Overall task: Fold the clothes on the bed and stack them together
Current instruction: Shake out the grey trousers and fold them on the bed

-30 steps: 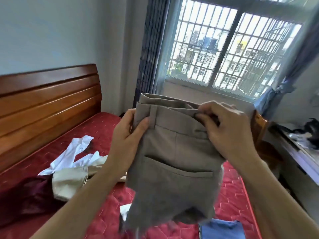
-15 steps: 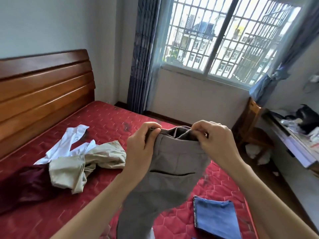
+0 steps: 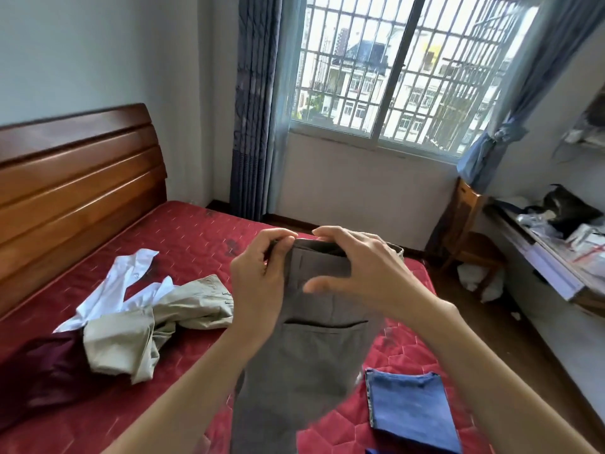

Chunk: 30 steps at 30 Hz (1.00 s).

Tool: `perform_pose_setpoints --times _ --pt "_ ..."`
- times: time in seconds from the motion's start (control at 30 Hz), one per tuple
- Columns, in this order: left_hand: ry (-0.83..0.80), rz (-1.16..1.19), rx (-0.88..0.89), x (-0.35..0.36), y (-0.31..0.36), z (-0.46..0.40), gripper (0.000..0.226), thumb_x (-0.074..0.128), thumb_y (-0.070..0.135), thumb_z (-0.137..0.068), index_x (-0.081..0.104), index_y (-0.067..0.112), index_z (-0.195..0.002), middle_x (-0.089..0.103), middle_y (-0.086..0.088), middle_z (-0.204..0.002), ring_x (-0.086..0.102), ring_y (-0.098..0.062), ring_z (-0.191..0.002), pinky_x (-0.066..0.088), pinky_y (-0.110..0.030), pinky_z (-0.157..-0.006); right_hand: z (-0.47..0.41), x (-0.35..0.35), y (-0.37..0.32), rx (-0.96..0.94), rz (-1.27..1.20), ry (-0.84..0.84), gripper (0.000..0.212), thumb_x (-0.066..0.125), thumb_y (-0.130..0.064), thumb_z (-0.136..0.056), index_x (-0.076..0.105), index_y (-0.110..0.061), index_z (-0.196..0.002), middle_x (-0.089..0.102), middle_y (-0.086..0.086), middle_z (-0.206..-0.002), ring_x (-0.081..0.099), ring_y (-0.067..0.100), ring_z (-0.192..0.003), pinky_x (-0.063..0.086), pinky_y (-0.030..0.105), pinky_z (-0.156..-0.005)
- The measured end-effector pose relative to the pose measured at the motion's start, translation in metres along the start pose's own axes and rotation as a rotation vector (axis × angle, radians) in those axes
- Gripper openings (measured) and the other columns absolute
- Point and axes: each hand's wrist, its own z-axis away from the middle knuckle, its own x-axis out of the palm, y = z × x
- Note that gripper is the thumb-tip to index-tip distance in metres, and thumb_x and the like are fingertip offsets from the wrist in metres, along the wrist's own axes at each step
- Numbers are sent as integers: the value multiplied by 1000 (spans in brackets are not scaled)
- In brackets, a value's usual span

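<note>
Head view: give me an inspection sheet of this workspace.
Surface: red quilted mattress, wooden headboard.
Job's things: grey trousers held up by the waistband; blue folded garment lying flat; unfolded beige garment, white shirt, maroon garment in a heap.
Clutter: littered desk.
Hands: left hand and right hand pinch the waistband.
Cables: nothing seen.
Surroundings: barred window, blue curtains, wooden chair.
</note>
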Motion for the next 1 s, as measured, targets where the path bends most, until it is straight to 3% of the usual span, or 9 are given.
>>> perform_pose_setpoints --times 0.1,0.17,0.3,0.4,0.57,0.67,0.77,0.9,1.0 --pt "-16 0 65 1 8 -5 13 60 8 -92 68 17 -91 65 19 -83 60 2 -78 45 -14 -71 -13 9 -4 -78 91 48 44 69 -65 -70 46 -30 -83 49 -18 -67 51 13 -68 28 29 -59" --pt "-28 16 104 -3 8 -12 11 61 8 -92 68 17 -95 66 20 -86 61 3 -80 44 -12 -72 -18 11 -4 -79 27 76 44 71 -58 -74 35 -34 -76 39 -18 -57 36 8 -60 25 31 -54" --pt "-130 128 142 -20 -3 -26 31 71 26 -85 55 42 -107 67 18 -99 65 -1 -92 49 -11 -73 -31 4 0 -24 -95 153 43 71 -55 -76 37 -29 -72 42 -14 -55 39 11 -60 36 34 -58" --pt "-210 48 107 -33 -32 -18 37 77 32 -79 52 43 -104 63 10 -107 64 -6 -97 52 -13 -74 -51 -19 8 26 -137 219 44 73 -49 -78 39 -24 -66 43 -11 -54 41 13 -59 36 33 -60" --pt "-298 -7 -91 -33 -79 -7 38 73 26 -83 53 49 -106 65 23 -99 64 2 -89 50 -11 -71 -94 -63 18 14 -162 287 33 73 -42 -81 51 -21 -69 55 -5 -65 54 17 -68 44 41 -70" --pt "-258 46 -129 -21 -94 -17 35 71 18 -87 58 43 -107 66 20 -97 65 -2 -84 51 -15 -70 -115 -81 19 7 -119 317 35 73 -41 -81 51 -16 -69 52 -8 -63 50 15 -66 38 35 -64" --pt "-292 -27 -141 -7 -116 -20 11 70 20 -87 62 14 -93 61 -1 -80 56 -20 -71 47 -34 -66 -126 -100 20 12 -50 364 36 72 -44 -81 49 -21 -67 47 -12 -61 47 11 -64 32 24 -59" --pt "-330 -116 -127 0 -136 -8 31 73 15 -85 48 8 -68 44 2 -62 36 -8 -57 31 -20 -54 -126 -132 17 8 38 436 37 70 -45 -82 45 -26 -64 44 -13 -60 42 12 -64 25 29 -58" --pt "-376 -181 -166 -8 -140 9 26 70 13 -87 53 11 -68 51 3 -61 43 -8 -56 38 -24 -56 -114 -150 11 -23 81 488 37 68 -46 -83 59 -11 -80 50 -3 -69 44 14 -71 23 27 -61"
